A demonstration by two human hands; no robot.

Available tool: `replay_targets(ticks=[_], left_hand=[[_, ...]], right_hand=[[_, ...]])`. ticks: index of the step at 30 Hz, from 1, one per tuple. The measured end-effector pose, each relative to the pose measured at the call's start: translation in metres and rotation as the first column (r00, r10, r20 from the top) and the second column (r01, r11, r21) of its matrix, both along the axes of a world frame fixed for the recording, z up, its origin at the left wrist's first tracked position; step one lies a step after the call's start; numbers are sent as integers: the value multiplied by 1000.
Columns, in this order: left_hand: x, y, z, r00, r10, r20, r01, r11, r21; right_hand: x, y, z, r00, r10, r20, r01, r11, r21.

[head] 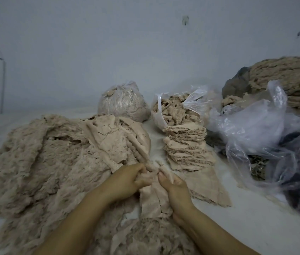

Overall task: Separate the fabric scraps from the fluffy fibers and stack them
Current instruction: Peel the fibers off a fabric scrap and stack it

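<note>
Tons of fluffy beige material in this one. The biggest thing by far is the heap of fluffy fibers [40, 155] sprawling over the left half of the frame, with flat backing pieces showing along its right edge. Over at the right edge there's a crumpled clear plastic bag [256, 129] with something dark under it, and a big roll of tan fleece [289, 80] behind that in the upper right. Mid-frame at the back sit two smaller bags, a tied one [121, 102] and an open one stuffed with fluff [175, 109].

Just right of center is the stack of fabric scraps [186, 146], already fairly tall and leaning a bit.

Bottom center is where the work is: the left hand [127, 179] and right hand [175, 186] are both curled tight on one fabric piece [153, 196], thumbs close together at its top edge, fluff between them. Looks to me like the peeling step, pulling fuzz off the backing.

Next move probably needs the hands to pull apart steadily so the scrap comes away whole, then lay it on the stack without tipping it.
</note>
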State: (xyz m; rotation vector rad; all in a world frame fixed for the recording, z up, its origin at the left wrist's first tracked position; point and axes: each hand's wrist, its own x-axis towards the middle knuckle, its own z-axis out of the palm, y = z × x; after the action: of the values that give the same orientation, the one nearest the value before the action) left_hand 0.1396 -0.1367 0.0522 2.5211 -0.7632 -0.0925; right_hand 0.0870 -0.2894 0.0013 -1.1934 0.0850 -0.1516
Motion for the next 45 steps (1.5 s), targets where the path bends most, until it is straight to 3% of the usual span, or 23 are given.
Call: replay_targets(ticks=[4, 8, 13, 15, 18, 20, 21, 23, 24, 27, 30, 34, 38, 39, 43, 45], left_hand=[[1, 0, -4, 999, 34, 6, -35, 991, 127], [9, -7, -12, 992, 126, 19, -128, 978, 167], [16, -4, -18, 964, 217, 156, -257, 911, 321], [17, -2, -16, 982, 161, 99, -179, 959, 221], [7, -13, -4, 977, 4, -214, -34, 990, -137], [1, -17, 3, 848, -88, -523, -182, 878, -442], [1, -18, 7, 723, -150, -674, -336, 776, -533], [-1, -16, 10, 489, -310, -815, -567, 598, -567], [-2, -17, 9, 449, -350, -822, -578, 588, -566], [-6, -29, 0, 518, -288, -805, -492, 670, -556], [-3, -39, -6, 658, -151, -737, -522, 614, -592], [2, -46, -6, 680, -125, -723, -607, 456, -650], [13, -34, -3, 659, -35, -751, -727, 226, -648], [12, -31, -3, 658, -56, -751, -719, 249, -649], [-3, -30, -10, 602, -251, -759, -470, 657, -590], [-11, -31, -15, 622, -256, -740, -359, 747, -560]], right_hand=[[0, 3, -2, 995, -98, -27, 98, 995, -7], [-4, 13, 0, 996, -89, 3, 89, 996, -33], [-9, 3, 2, 996, -89, 26, 90, 994, -55], [-7, -7, 2, 998, -60, 25, 62, 994, -89], [-6, -10, -2, 998, 62, 18, -60, 991, -121], [-8, -4, -2, 991, 129, 29, -122, 977, -177], [-9, -2, -4, 987, 154, 48, -142, 970, -195], [-11, 0, -3, 981, 178, 75, -164, 973, -165], [-12, 0, -2, 982, 174, 73, -162, 975, -151], [-13, 0, -2, 983, 177, 42, -162, 957, -241], [-14, 1, -3, 988, 145, 42, -129, 956, -265], [-15, 1, 3, 991, 117, 70, -106, 984, -142], [-16, 3, 0, 987, 103, 120, -82, 982, -168], [-14, 0, 1, 992, 58, 114, -43, 991, -130], [-6, -13, 7, 989, -123, 82, 120, 992, 37], [-4, -17, 7, 987, -162, 11, 159, 975, 152]])
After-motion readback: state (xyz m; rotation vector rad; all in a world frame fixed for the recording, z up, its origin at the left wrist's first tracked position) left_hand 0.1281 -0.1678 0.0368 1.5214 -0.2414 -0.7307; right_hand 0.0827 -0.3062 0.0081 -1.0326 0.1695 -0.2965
